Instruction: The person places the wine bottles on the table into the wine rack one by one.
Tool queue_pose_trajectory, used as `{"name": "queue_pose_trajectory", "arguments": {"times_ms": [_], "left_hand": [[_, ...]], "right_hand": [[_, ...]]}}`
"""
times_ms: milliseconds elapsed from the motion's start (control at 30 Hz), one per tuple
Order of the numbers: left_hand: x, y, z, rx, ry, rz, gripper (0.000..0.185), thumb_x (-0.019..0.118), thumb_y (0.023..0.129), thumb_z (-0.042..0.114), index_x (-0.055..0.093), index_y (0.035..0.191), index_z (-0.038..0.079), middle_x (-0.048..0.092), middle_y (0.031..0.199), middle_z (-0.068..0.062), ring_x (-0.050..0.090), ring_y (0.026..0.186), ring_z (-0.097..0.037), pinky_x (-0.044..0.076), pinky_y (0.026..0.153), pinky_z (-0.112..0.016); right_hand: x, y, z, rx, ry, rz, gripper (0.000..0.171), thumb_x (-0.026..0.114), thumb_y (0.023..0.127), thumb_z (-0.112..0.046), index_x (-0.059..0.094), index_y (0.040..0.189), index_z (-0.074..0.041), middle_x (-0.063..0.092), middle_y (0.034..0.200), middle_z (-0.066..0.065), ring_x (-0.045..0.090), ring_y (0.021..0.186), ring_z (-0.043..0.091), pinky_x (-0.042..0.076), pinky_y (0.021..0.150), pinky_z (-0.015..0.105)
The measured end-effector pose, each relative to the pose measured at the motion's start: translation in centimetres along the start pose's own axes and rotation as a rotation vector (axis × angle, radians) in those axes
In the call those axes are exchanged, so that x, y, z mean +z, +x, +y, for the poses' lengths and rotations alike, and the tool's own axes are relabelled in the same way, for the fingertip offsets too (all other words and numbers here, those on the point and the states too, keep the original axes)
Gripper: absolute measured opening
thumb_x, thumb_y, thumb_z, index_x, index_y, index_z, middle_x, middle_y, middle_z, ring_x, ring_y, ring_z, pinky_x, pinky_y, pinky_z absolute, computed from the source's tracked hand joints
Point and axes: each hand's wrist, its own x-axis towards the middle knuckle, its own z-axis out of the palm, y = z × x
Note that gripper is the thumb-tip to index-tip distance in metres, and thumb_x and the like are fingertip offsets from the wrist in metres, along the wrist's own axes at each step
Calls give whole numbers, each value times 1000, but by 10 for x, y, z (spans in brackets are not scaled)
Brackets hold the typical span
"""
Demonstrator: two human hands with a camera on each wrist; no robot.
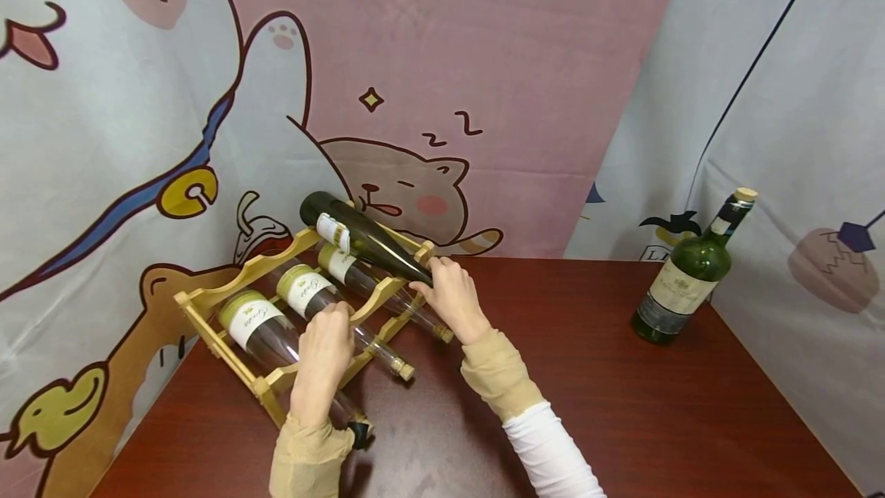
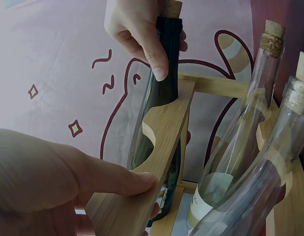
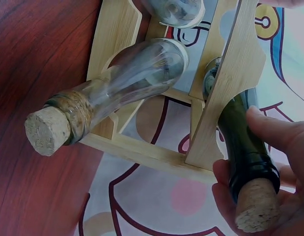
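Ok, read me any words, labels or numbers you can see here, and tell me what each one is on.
"zz": on the pink cat curtain, above the sleeping cat.
"L…": cut-off letters on the grey curtain, rest hidden.
Upright green bottle: label print too small.
Rack bottles' labels: script blurred.
No numbers.

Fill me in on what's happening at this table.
A person is loading a wooden wine rack on a red-brown table. The right hand grips the neck of a dark green bottle lying on the rack's upper tier. The left hand rests on the rack's front rail. Three clear bottles lie below. Another green bottle stands apart at the right.
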Motion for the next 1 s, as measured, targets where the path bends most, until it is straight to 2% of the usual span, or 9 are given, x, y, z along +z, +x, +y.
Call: {"name": "queue_pose_trajectory", "arguments": {"times_ms": [300, 733, 1000], "left_hand": [[0, 0, 0, -4, -8, -8, 15, 60, 76, -5, 63, 90, -2, 65, 81, -19, 63, 69, -43, 48, 55, -52], [-2, -1, 0, -5, -5, -12, 14, 60, 77, -4, 63, 91, -2, 65, 82, -18, 63, 69, -43, 48, 54, -51], [-2, 0, 0, -11, -7, -18, 14, 60, 77, -4, 63, 91, -2, 65, 82, -18, 63, 69, -43, 49, 55, -51]], "right_hand": [[5, 4, 2, -4, 33, -15, 37, 76, 77, -33, 69, 94, -1, 69, 85, 12, 70, 75, 31, 56, 62, 38], [3, 7, 2, 3, 82, -35, 33, 76, 78, -31, 71, 89, 0, 68, 79, 12, 69, 67, 25, 54, 56, 34], [2, 9, 3, 24, 127, -65, 32, 75, 79, -29, 72, 90, 1, 71, 81, 13, 68, 66, 23, 53, 57, 33]]}}
